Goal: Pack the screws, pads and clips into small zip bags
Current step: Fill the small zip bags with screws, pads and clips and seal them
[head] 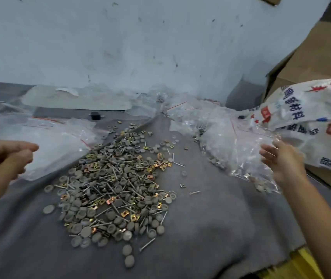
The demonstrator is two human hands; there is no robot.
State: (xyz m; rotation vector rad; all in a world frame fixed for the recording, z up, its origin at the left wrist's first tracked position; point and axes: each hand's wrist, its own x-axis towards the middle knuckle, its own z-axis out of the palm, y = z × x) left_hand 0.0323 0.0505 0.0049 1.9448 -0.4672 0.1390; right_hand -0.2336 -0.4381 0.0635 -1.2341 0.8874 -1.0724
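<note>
A mixed pile of grey round pads, long screws and gold clips (116, 190) lies on the grey cloth (211, 228) in the middle. Empty clear zip bags with red strips (55, 137) are stacked at the left. My left hand (5, 158) hovers by that stack with loosely curled fingers and holds nothing that I can see. Filled small zip bags (231, 146) are heaped at the right. My right hand (281, 162) is out over that heap with straight fingers, touching a filled bag (261, 178).
A white printed woven sack (311, 121) lies at the far right over cardboard boxes (305, 63). A scuffed white wall (140, 47) stands close behind. A pale flat sheet (76, 99) lies at the back left. Something yellow (301, 264) shows past the cloth's near right edge.
</note>
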